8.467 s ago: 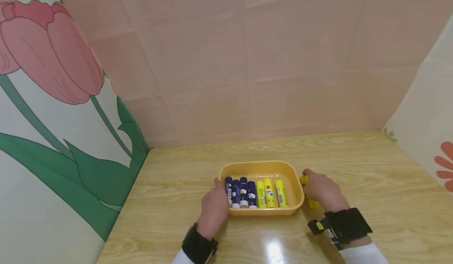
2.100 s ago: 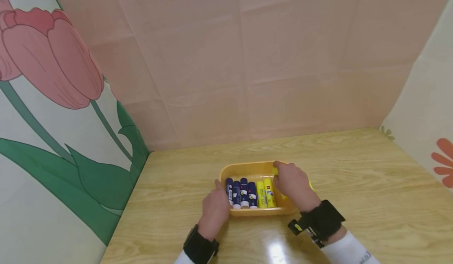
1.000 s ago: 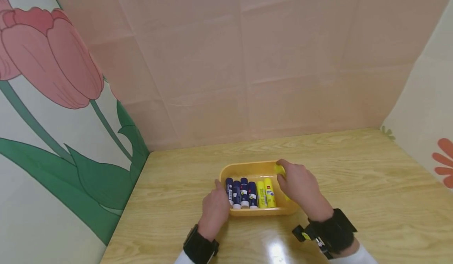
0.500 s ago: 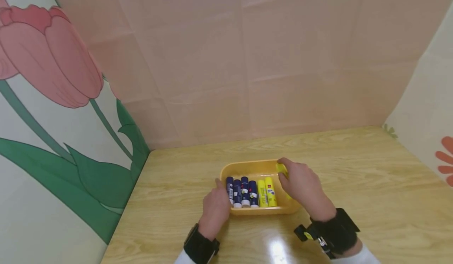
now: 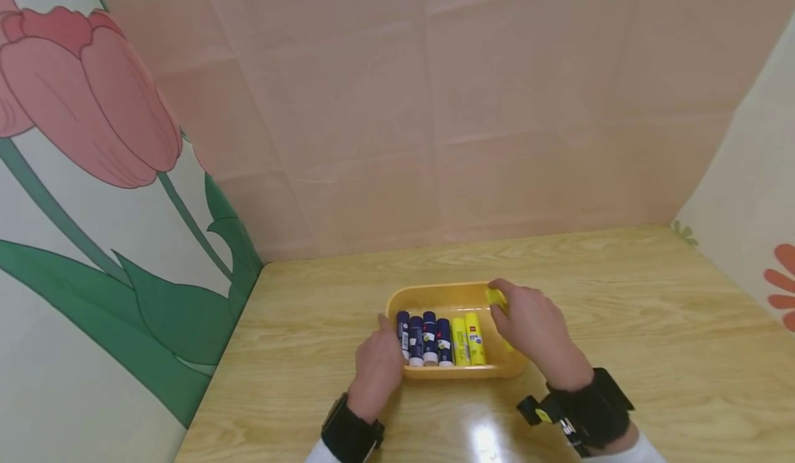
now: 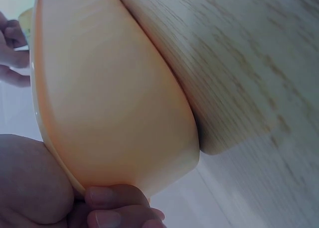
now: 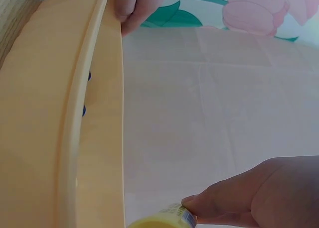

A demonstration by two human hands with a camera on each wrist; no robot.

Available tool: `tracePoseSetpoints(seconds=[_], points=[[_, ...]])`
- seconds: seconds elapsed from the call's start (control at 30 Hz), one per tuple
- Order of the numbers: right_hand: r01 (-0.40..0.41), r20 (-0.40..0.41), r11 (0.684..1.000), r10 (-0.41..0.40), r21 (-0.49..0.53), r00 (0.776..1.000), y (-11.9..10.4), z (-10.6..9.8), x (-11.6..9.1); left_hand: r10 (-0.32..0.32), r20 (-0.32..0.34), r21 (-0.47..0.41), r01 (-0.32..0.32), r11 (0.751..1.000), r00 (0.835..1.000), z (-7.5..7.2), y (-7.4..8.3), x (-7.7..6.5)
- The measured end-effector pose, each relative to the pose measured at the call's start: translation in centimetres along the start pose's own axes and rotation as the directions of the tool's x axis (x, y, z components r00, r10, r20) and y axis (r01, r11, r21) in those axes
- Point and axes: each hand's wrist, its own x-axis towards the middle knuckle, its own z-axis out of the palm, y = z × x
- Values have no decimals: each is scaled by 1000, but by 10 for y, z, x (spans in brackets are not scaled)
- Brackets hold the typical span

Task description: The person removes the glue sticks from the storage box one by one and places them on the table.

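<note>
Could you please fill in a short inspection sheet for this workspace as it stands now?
Surface: wood-grain table, with a bright reflection near its front edge.
Job's things: yellow-orange tray holding four dark blue tubes and two yellow tubes, side by side; another yellow tube is in the right hand.
Clutter: nothing seen.
Hands: left hand grips the tray's left end; right hand holds its tube at the tray's right end.
Cables: nothing seen.
Surroundings: pinkish sheet behind, tulip picture at left, red flower at right.
</note>
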Motion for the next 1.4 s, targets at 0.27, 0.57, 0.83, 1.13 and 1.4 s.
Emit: tracePoseSetpoints(seconds=[0.27, 0.57, 0.83, 1.13, 1.4], points=[[1, -13, 1000, -1, -16, 1000, 1, -4, -1, -7, 14, -17, 7, 1000, 1000, 1, 0, 0], [27, -27, 999, -28, -16, 999, 5, -7, -1, 4, 8, -9, -4, 1000, 1000, 0, 1, 1], [43, -51, 999, -43, -1, 998, 11, -13, -2, 14, -2, -3, -14, 1000, 1000, 0, 0, 0], [13, -24, 1000, -13, -8, 1000, 16, -16, 0, -2, 12, -6, 2, 1000, 1000, 0, 0, -1], [-23, 10, 1000, 23, -17, 1000, 20, -17, 1, 34, -8, 0, -34, 999, 999, 1, -2, 0]])
